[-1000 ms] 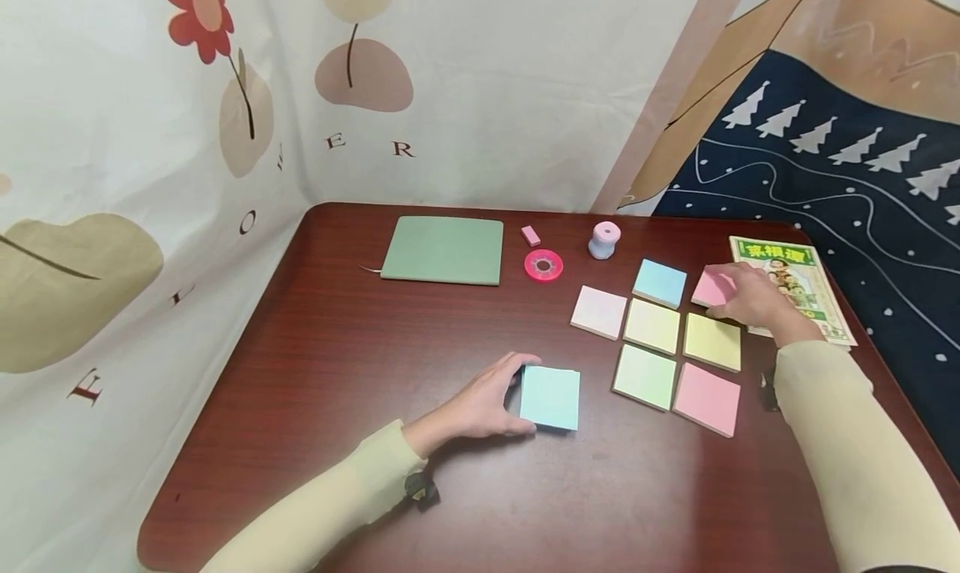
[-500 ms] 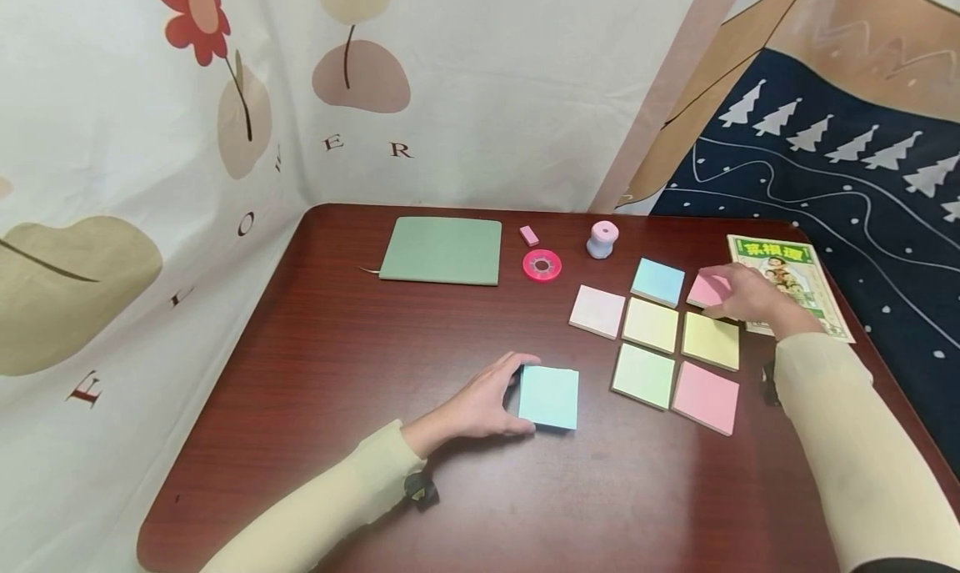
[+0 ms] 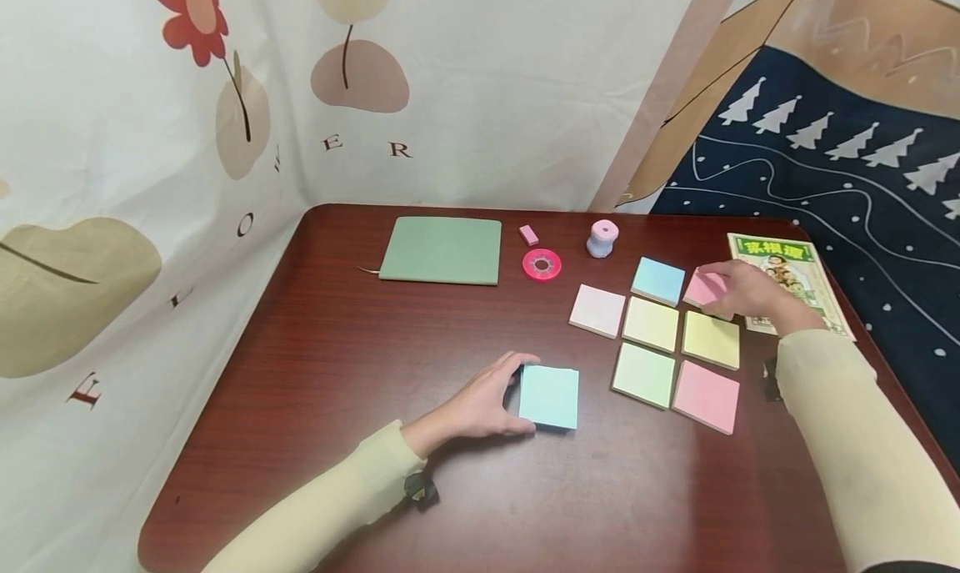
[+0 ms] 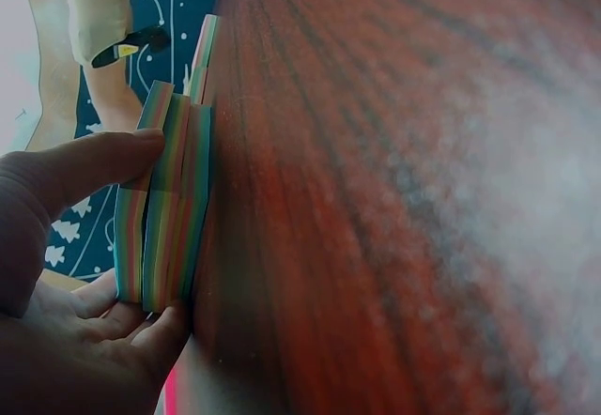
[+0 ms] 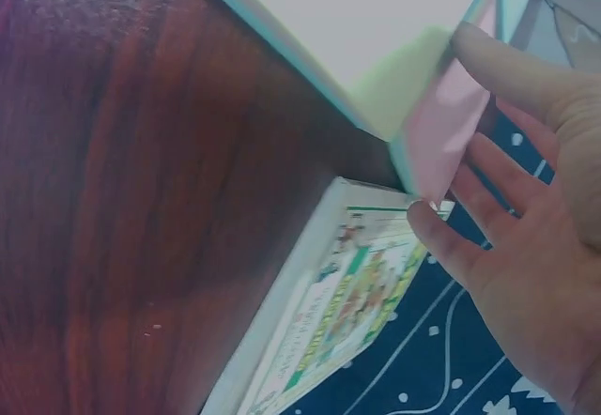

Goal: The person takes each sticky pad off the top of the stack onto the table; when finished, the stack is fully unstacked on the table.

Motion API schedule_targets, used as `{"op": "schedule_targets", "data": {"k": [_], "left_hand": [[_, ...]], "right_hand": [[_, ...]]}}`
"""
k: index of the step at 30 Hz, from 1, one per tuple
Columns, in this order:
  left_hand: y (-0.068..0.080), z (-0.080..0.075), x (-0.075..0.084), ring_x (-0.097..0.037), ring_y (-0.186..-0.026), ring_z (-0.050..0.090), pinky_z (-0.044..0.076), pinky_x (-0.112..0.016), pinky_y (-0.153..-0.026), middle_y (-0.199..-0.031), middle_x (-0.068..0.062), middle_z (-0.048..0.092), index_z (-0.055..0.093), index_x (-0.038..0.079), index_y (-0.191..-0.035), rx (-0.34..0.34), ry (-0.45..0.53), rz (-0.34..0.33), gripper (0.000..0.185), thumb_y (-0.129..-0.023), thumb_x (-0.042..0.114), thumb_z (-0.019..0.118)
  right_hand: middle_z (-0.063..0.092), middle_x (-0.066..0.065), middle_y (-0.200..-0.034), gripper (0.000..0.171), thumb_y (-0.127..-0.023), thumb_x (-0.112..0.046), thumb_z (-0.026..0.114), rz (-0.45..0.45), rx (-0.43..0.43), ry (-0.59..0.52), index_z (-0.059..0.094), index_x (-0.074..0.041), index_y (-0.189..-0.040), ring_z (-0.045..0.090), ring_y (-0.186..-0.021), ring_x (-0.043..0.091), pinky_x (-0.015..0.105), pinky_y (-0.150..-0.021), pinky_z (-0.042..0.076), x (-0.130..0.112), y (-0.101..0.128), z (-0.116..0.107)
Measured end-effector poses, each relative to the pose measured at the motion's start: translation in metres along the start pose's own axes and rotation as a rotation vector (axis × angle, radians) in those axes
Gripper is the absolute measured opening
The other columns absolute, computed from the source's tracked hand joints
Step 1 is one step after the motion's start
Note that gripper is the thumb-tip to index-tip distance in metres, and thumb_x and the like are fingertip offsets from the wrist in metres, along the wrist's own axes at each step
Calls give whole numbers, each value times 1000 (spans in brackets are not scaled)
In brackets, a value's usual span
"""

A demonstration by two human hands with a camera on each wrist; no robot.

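In the head view, my left hand [image 3: 480, 402] grips a small stack of sticky note pads [image 3: 549, 398], light blue on top, between thumb and fingers. Striped, many-coloured edges of the stack [image 4: 169, 208] show in the left wrist view. At the right, my right hand [image 3: 753, 294] holds a pink sticky note pad [image 3: 705, 288] by its edges, thumb on the near side. That pad [image 5: 449, 119] lies right beside a yellow pad [image 3: 711, 339] and a blue pad [image 3: 657, 281]. My right hand covers part of the pink pad.
Beside these lie a white pad [image 3: 597, 310], a cream pad [image 3: 651, 324], a green pad [image 3: 642, 374] and another pink pad [image 3: 706, 396]. A booklet [image 3: 787, 281] is under my right hand. Farther back are a green notebook [image 3: 441, 250], pink eraser [image 3: 528, 235], pink disc [image 3: 542, 264] and spool-shaped object [image 3: 602, 238].
My right hand has slid the pink pad slightly left, closer to the blue pad. My left hand and its stack have stayed in place.
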State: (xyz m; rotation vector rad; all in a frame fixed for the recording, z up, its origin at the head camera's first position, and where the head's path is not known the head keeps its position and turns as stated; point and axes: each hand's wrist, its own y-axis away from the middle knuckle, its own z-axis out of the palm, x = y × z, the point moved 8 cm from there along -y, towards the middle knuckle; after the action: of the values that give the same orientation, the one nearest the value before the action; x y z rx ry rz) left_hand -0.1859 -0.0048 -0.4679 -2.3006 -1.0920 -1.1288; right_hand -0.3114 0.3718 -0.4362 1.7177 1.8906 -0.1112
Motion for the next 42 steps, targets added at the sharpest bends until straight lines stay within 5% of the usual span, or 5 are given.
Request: {"op": "schedule_targets", "data": {"k": [6,12,17,25,42], "left_hand": [[0,0,0,-15,-120,50,42,-31,-103,-130,-1,50,41,11,-142,-4,3,-8,86,-70,17,88],[0,0,0,-17,-121,51,41,-33,-104,-131,-2,50,41,11,-142,-4,22,-18,85,-71,16,88],[1,-1,0,-16,-121,50,41,-32,-104,-131,-2,50,40,11,-142,-7,32,-21,85,-71,16,88],[0,-2,2,-15,-119,50,42,-29,-103,-133,-3,49,40,8,-142,-11,21,8,88,-69,15,89],[-2,-1,1,-15,-118,50,42,-24,-102,-129,-3,49,40,7,-141,2,26,20,90,-66,9,90]], "right_hand": [[39,33,-141,55,-94,-18,65,-39,204,-57,44,4,-140,37,-127,51,62,-97,39,-24,9,-27],[62,19,-121,36,-93,-18,67,-234,414,-143,62,-3,-125,59,-104,34,22,-77,47,-91,32,-31],[67,7,-110,33,-87,-17,75,-524,302,-8,68,-8,-118,63,-97,25,40,-79,53,-170,56,33],[55,8,-132,62,-82,-44,77,-693,118,199,59,-17,-135,54,-115,24,43,-89,50,-232,85,131],[57,6,-122,95,-66,-45,88,-623,203,237,45,-10,-144,55,-105,22,41,-83,51,-239,96,160]]}}
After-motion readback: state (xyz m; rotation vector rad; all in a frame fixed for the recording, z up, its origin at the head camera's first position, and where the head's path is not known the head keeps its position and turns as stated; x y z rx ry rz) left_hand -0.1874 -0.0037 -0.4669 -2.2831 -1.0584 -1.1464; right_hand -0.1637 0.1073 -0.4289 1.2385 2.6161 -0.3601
